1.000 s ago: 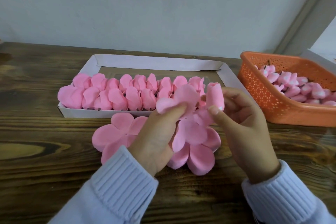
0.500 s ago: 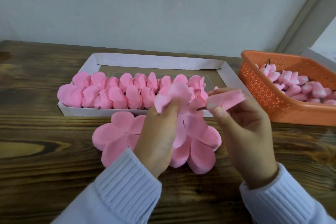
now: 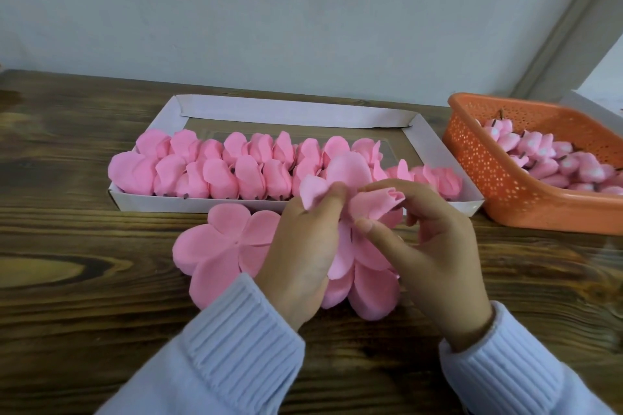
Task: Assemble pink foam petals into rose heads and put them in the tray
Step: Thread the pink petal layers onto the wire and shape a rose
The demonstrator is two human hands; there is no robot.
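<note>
left hand [image 3: 303,246] pinches a pink petal flower [image 3: 347,168] over the table | right hand [image 3: 435,246] holds a rolled pink bud [image 3: 371,204] touching that flower | tray [image 3: 286,111] just behind, with rose heads [image 3: 215,175] inside

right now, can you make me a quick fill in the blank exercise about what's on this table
1. The basket of small buds is ____ in colour.
2. The left hand holds petals next to the right hand; the rolled bud is pinched by the ____ one.
3. The flat flower shape lies on the ____ table.
4. The tray of rose heads is ____ in colour.
Missing words: orange, right, wooden, white.
</note>
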